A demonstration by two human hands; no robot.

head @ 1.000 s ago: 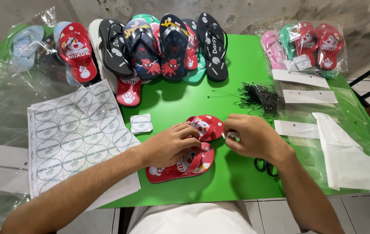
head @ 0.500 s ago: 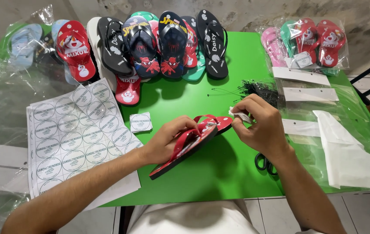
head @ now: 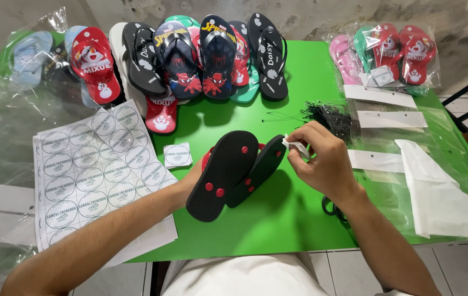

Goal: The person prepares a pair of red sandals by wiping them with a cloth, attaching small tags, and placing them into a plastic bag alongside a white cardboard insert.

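The left hand (head: 190, 183) is mostly hidden behind the 2 black-soled sandals (head: 234, 172), so its grip cannot be seen. The scissors (head: 330, 207) lie largely under the right wrist. The small white piece (head: 295, 147) pinched by the right hand (head: 324, 161) is too small to identify. Both elbows are cut off by the bottom edge.

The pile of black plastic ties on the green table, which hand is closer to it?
Right. The right hand sits just below-left of the black ties; the left hand is farther left, behind the sandals.

two held flip-flops (head: 234, 172), perhaps eleven loose flip-flops (head: 179, 60), three bagged pairs (head: 387, 52).
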